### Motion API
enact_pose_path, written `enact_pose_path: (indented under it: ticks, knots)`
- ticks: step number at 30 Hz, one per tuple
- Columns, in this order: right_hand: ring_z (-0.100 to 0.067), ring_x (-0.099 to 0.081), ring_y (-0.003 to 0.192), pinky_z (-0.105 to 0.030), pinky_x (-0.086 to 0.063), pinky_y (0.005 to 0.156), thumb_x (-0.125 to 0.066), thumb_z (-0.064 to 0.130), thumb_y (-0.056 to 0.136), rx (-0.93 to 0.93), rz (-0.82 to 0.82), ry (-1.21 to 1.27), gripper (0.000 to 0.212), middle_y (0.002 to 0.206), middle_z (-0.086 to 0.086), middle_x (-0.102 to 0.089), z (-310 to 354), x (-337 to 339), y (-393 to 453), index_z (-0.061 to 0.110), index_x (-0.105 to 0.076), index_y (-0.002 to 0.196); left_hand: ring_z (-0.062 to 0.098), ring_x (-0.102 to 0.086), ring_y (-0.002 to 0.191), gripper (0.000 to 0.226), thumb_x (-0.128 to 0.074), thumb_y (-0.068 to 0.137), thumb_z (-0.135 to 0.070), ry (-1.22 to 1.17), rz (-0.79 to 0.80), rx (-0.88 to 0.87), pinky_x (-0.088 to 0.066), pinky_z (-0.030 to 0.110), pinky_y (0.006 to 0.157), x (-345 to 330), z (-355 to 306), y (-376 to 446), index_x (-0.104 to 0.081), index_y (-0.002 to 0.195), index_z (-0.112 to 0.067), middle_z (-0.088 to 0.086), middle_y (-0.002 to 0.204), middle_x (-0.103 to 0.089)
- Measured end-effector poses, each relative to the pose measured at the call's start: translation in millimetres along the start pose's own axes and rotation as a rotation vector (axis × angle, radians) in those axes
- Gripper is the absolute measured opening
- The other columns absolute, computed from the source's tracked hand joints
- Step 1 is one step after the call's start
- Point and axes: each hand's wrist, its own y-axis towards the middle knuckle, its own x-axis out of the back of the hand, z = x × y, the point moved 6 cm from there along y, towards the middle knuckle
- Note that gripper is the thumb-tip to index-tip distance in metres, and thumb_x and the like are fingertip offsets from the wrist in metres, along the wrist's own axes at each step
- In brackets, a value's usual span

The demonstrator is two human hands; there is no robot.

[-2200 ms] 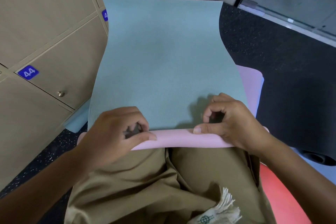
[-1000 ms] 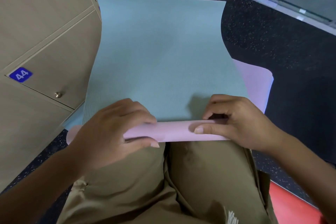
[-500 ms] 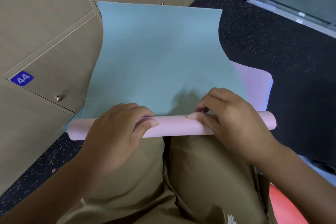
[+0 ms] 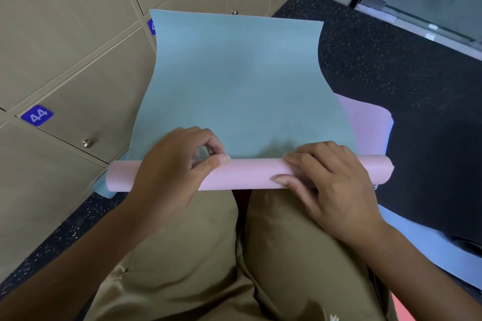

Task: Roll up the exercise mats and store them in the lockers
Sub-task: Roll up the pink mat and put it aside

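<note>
while both grip it, pink roll of mat [image 4: 247, 173] under left hand [image 4: 172, 177] and right hand [image 4: 331, 185], teal sheet beyond

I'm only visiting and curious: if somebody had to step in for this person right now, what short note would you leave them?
Left hand: curled over the left part of the roll, thumb and fingertips pinching at its top edge.
Right hand: fingers curled over the right part of the roll, thumb along its front.
Mat: teal side up, pink underside; the near end is rolled into a thin pink tube in front of the knees, and the rest lies flat, running away beside the lockers.
Done: the first few turns.
Left: roll the remaining length, then store it in a locker. All locker doors in view are closed. A black mat lies to the right.
</note>
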Motion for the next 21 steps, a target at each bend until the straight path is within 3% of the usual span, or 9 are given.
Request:
enact_pose_path:
  ticks: [2,6,12,14,18,21]
  knots:
    - [-0.028,-0.058,0.081,-0.042,-0.045,0.071,-0.055,0.046,0.103,-0.017,0.035,0.02,0.041,0.097,-0.003,-0.066,-4,-1,5,0.01,-0.073,0.1,0.01,-0.047,0.075,0.015,-0.06,0.091,-0.038,0.111,-0.074,-0.126,-0.038,0.019,0.073,3,-7,-6,-0.066,0.083,-0.027,-0.02,0.075,-0.055]
    - [-0.023,-0.056,0.082,-0.041,-0.047,0.072,-0.051,0.052,0.101,-0.097,0.152,0.09,0.041,0.094,0.002,-0.063,-12,-5,18,0.017,-0.072,0.101,0.025,-0.06,0.086,0.037,-0.06,0.095,-0.047,0.308,-0.115,-0.298,-0.048,0.043,0.076,2,-13,-22,-0.073,0.108,-0.014,-0.003,0.096,-0.069]
    - [-0.008,-0.055,0.09,-0.037,-0.049,0.074,-0.044,0.067,0.094,-0.242,0.323,0.21,0.043,0.091,0.013,-0.061,-29,-15,38,0.031,-0.066,0.094,0.029,-0.06,0.109,0.056,-0.057,0.094,-0.055,0.378,-0.001,-0.267,-0.047,0.043,0.095,-11,1,-28,-0.064,0.135,-0.017,-0.002,0.127,-0.065]
    - [-0.008,-0.052,0.092,-0.036,-0.048,0.074,-0.047,0.067,0.092,-0.243,0.305,0.234,0.041,0.091,0.014,-0.061,-31,-16,43,0.032,-0.067,0.092,0.029,-0.061,0.109,0.056,-0.059,0.093,-0.054,0.391,-0.005,-0.258,-0.047,0.043,0.095,-15,4,-24,-0.064,0.135,-0.016,-0.002,0.126,-0.066]
    - [-0.011,-0.055,0.082,-0.032,-0.046,0.075,-0.06,0.055,0.092,-0.222,0.12,0.236,0.033,0.085,0.014,-0.061,-31,-12,49,0.024,-0.069,0.092,0.026,-0.063,0.099,0.052,-0.058,0.092,-0.055,0.401,-0.019,-0.253,-0.046,0.041,0.085,-16,7,-11,-0.068,0.129,-0.02,-0.004,0.114,-0.07]
    - [-0.017,-0.054,0.077,-0.036,-0.044,0.075,-0.062,0.044,0.096,-0.2,0.012,0.16,0.028,0.082,0.008,-0.063,-29,-7,46,0.018,-0.068,0.088,0.021,-0.061,0.093,0.052,-0.051,0.093,-0.059,0.374,0.022,-0.236,-0.042,0.037,0.077,-14,9,-2,-0.068,0.127,-0.025,-0.008,0.11,-0.07]
